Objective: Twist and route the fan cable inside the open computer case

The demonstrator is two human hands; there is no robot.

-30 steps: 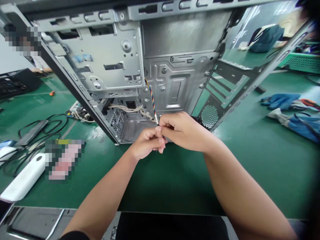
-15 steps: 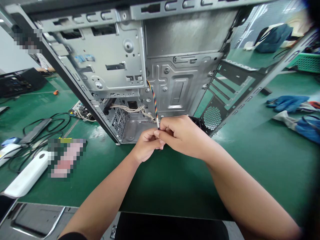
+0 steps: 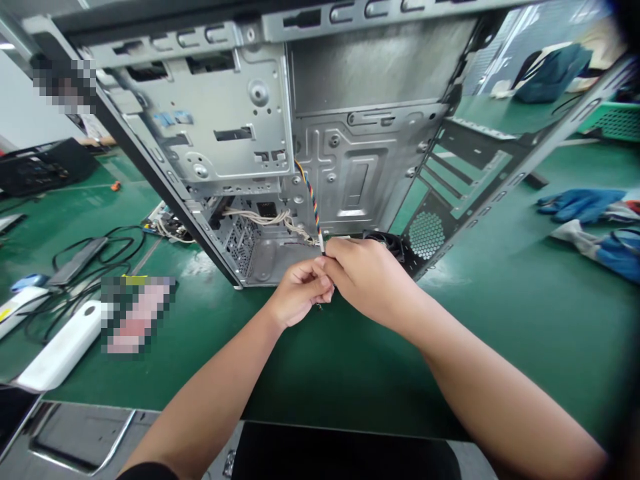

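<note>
An open metal computer case [image 3: 370,167] stands on the green table, its inside facing me. From beside its drive bay panel [image 3: 225,120] a twisted multicoloured cable [image 3: 313,200] runs down to my hands at the case's lower front edge. My right hand [image 3: 363,277] has its fingers closed on the cable's lower end, near a white sleeve. Touching it, my left hand [image 3: 303,290] is also closed, with the cable's end between its fingertips, mostly hidden by the fingers. A bundle of pale wires [image 3: 265,217] lies inside the case, left of the cable.
On the left of the green table [image 3: 210,347] are a white power strip [image 3: 65,347], black cords, an adapter [image 3: 80,260] and a circuit board [image 3: 167,223]. Blue gloves [image 3: 580,203] and a green basket [image 3: 613,120] are at the right. A dark fan [image 3: 387,243] sits behind my right hand.
Both hands have shifted slightly right with the cable's end. The right hand sits a little lower, and more of the dark fan shows behind it.
</note>
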